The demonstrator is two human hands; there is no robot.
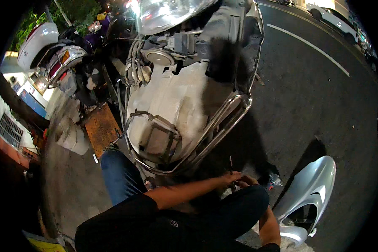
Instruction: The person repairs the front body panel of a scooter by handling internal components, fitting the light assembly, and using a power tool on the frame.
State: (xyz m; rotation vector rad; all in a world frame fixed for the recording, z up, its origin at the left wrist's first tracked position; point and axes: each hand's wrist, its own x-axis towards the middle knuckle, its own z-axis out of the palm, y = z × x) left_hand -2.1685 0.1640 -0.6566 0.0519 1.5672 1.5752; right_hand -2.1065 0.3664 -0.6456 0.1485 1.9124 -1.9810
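My left hand (232,178) reaches across my lap and grips a thin metal tool (231,164) that stands nearly upright. My right hand (248,181) sits right beside it with curled fingers, touching the left hand; its forearm comes up from behind my dark right knee (243,206). Both hands are low, in shadow, under the chrome guard bar (222,122) of a stripped scooter (176,96). The scooter's front panels are off, showing wiring and a horn (158,56) below the headlight (164,12).
A loose silver body panel (311,193) lies on the asphalt at my right, with a small object (275,179) near it. On the left are my blue-jeaned knee (117,176), a brown board (101,130) and a pale block (71,134). More scooters (63,59) stand behind; a white car (327,14) is parked far right.
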